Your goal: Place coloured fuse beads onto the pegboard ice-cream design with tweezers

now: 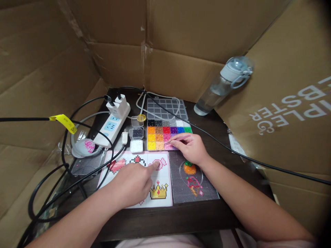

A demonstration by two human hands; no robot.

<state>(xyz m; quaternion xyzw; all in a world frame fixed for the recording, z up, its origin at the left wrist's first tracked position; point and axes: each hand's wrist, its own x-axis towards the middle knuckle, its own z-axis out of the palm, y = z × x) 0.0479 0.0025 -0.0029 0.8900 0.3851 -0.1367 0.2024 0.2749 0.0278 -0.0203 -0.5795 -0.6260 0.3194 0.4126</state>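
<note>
My left hand (134, 182) rests on a pattern sheet (162, 179) of pixel pictures, its index finger stretched out onto the pink candy picture (162, 162) and the other fingers curled in. My right hand (191, 148) pinches thin pink tweezers (178, 139), whose tip reaches into the pink cell of the sorted bead tray (165, 135). Just below that hand lies a clear pegboard (193, 182) carrying an orange bead figure (190, 168) and a red-and-pink one (195, 185).
Cardboard walls surround the small dark table (168, 217). A white power strip (113, 120) with black cables lies at the left, the tray's clear lid (167, 109) at the back, small bead boxes (137, 137) beside the tray, and a water bottle (222, 84) leans at the right.
</note>
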